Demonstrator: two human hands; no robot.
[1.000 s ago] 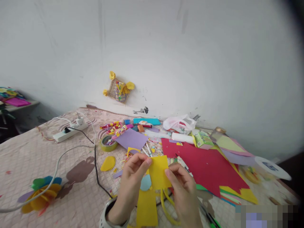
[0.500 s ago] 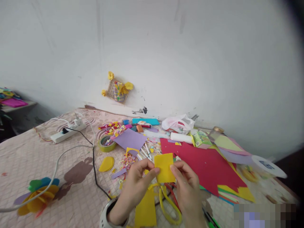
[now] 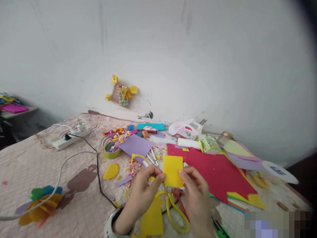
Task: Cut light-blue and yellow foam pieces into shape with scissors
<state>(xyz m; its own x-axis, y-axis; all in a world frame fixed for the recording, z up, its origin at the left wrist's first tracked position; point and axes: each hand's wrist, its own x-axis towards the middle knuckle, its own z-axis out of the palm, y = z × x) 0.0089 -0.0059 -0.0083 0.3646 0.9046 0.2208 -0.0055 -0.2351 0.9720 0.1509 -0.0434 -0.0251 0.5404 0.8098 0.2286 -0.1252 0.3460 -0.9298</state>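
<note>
A yellow foam or paper square (image 3: 173, 169) is held up in front of me above the table. My right hand (image 3: 197, 193) pinches its right edge between thumb and fingers. At the opposite edge, the thumb and forefinger of my left hand (image 3: 145, 188) are closed on the lower left side. Below my hands lies a yellow strip (image 3: 152, 218) of the same material. Beside it are scissors with yellow loop handles (image 3: 178, 222) and a tool with red handles (image 3: 182, 206), partly hidden by my right hand. A watch sits on my left wrist.
Yellow discs (image 3: 111, 171), scraps (image 3: 132, 168), a tape roll (image 3: 111, 150) and a purple sheet (image 3: 136, 144) lie left of centre. Red sheets (image 3: 215, 172) spread right. Cables cross from a power strip (image 3: 71, 140); a green-black cutter (image 3: 220, 228) lies near. A paper flower (image 3: 41, 208) sits left.
The yellow square has risen slightly, moved a little right and turned more upright. My left fingertips have shifted from over its face to its left edge.
</note>
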